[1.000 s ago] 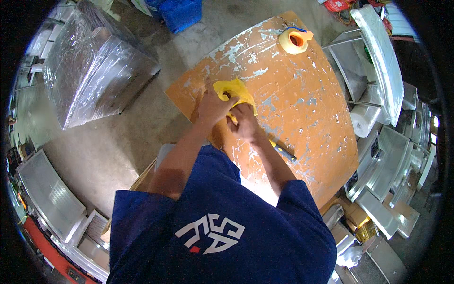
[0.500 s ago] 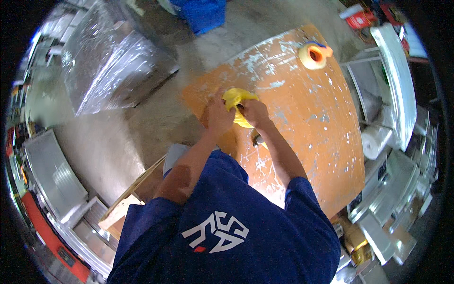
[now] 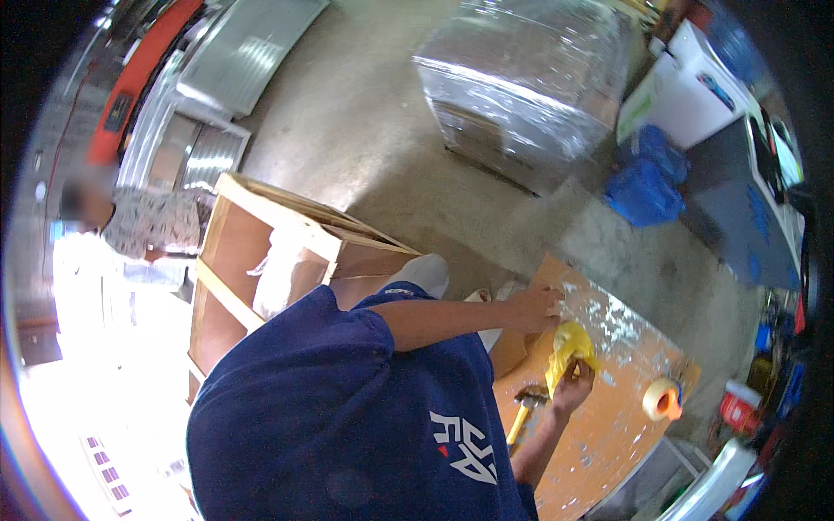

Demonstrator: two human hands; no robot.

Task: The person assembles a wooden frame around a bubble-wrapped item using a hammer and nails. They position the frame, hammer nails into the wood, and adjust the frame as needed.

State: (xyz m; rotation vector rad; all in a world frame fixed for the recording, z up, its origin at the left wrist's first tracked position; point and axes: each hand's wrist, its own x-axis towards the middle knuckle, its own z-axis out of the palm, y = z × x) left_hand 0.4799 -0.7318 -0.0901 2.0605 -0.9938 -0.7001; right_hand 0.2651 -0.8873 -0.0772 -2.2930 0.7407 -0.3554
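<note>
A crumpled yellow plastic bag is above the worn orange-brown board. My right hand pinches its lower side between thumb and fingers. Beyond the bag, my left hand is off it, its slightly bent fingers apart over the board's corner and nothing seen in them. Close to my right forearm lies a hammer with a dark head and yellow handle. A roll of pale tape with an orange core stands farther right. What the bag contains cannot be made out.
To the left stands an open wooden crate with white wrapping inside. A large film-wrapped box sits on the floor ahead, with a blue plastic bag to its right. Another person is at the far left.
The view has swung left, bringing the crate and another person into sight. My left hand has come off the yellow bag; my right hand still holds it.
</note>
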